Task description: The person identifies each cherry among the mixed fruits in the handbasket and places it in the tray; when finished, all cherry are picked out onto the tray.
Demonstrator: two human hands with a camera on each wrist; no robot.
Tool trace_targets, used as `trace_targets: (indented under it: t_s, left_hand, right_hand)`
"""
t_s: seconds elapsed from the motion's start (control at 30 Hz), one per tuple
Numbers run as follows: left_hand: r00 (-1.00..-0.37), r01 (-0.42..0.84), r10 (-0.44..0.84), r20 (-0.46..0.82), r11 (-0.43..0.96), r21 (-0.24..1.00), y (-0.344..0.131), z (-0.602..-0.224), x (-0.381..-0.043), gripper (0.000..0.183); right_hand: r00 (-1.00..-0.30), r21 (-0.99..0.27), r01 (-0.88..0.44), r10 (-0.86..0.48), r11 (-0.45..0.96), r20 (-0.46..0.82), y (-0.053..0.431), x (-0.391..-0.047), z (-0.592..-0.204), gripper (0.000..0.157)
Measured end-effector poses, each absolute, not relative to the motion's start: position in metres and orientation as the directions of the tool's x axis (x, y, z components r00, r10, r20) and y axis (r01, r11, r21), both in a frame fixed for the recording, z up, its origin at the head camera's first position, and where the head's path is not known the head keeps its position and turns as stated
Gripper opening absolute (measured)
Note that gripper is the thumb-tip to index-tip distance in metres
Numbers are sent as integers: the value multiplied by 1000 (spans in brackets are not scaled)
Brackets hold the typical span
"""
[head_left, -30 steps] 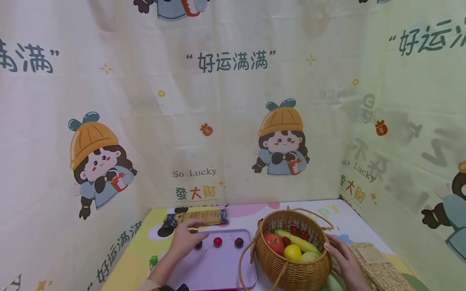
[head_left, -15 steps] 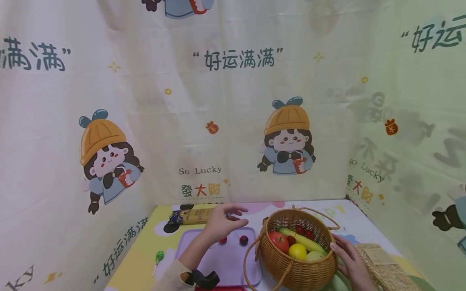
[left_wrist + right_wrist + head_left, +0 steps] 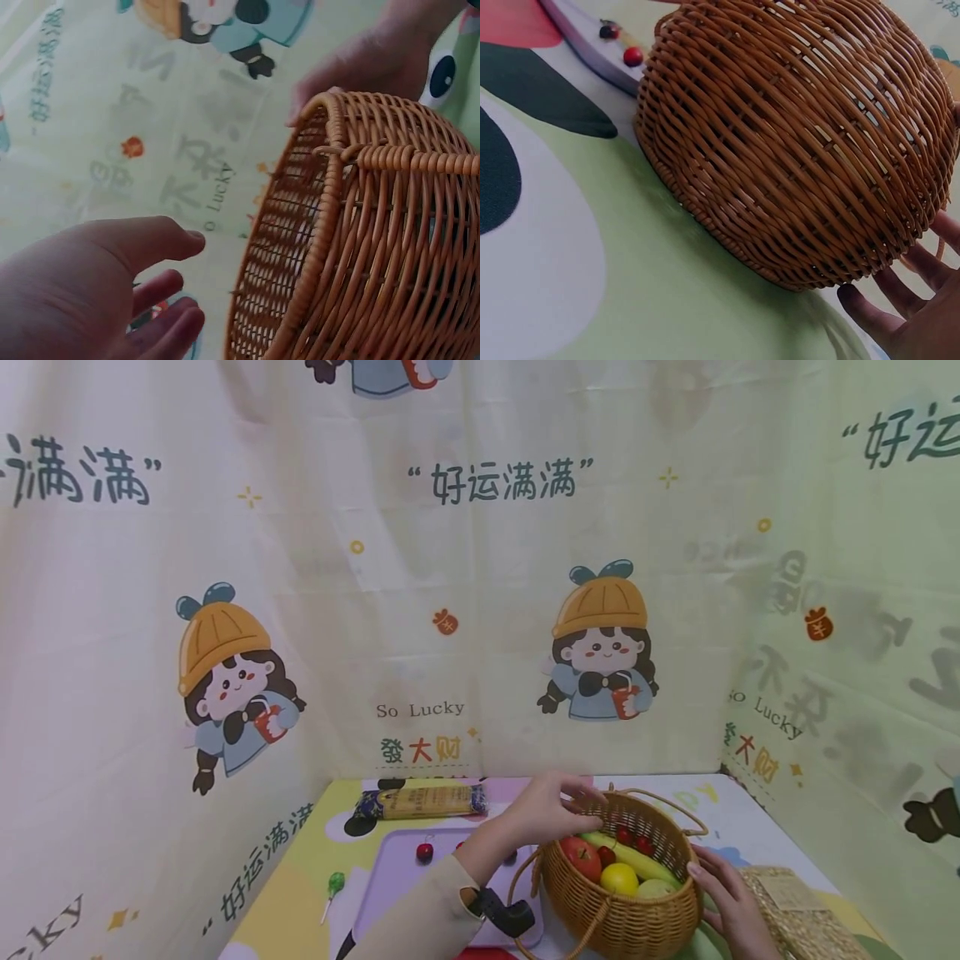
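A round wicker basket [image 3: 622,910] holds a red apple [image 3: 582,857], a yellow lemon-like fruit [image 3: 618,878], a banana [image 3: 637,858], a pale green fruit [image 3: 656,888] and several cherries [image 3: 643,845]. My left hand [image 3: 551,810] is over the basket's left rim, fingers loosely bent. In the left wrist view that hand [image 3: 112,289] has nothing between thumb and fingers, beside the basket mouth. Against the basket's right side rests my right hand [image 3: 727,897], its fingers [image 3: 922,266] spread along the weave. Cherries [image 3: 424,852] lie on a purple tray [image 3: 397,881], partly hidden by my left arm.
Behind the tray lies a long yellow-and-blue packet [image 3: 422,802]. A green-headed lollipop [image 3: 335,883] is left of the tray. A folded woven straw item [image 3: 798,910] lies to the right. A printed cloth [image 3: 487,652] encloses the table's back and sides.
My left hand has moved right, from above the tray's cherries to the basket's left rim. My right hand has stayed at the basket's side. The head view has shifted slightly.
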State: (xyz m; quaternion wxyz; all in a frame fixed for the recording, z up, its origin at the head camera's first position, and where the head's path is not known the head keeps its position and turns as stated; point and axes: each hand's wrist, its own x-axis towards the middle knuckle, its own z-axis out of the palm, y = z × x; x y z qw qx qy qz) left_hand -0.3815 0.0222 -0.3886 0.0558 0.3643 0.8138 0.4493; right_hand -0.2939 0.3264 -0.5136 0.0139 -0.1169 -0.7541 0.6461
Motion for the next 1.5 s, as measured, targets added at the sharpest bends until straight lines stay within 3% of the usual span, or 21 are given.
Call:
trace_targets:
  t_s: [0.17,0.27,0.67,0.97,1.23,1.5]
  left_hand:
    - [-630,678,746,217,390,623,45,-389,-388,22]
    - [-612,697,768,189,411,587,56,-389,-393,21]
    - [-689,523,723,-54,547,653,86,-399,-405,24]
    - [-765,447,616,-187,718,534,99,-408,-399,20]
    - [-719,479,625,-303,763,434,103,-414,-398,24]
    - [-705,576,648,-288,760,301,107,-419,-397,24]
  right_hand:
    - [-974,-979,156,189,132,-129,328,-295,-515,86]
    - [-975,-981,150,185,126,-126,330,-294,-517,85]
    - [-973,-981,159,186,112,-136,329,-294,-518,87]
    - [-977,-985,145,171,97,-127,331,-295,-519,86]
    - [-976,-985,147,178,95,-129,329,-295,-517,86]
    - [-975,-983,148,182,108,-127,329,-295,-516,86]
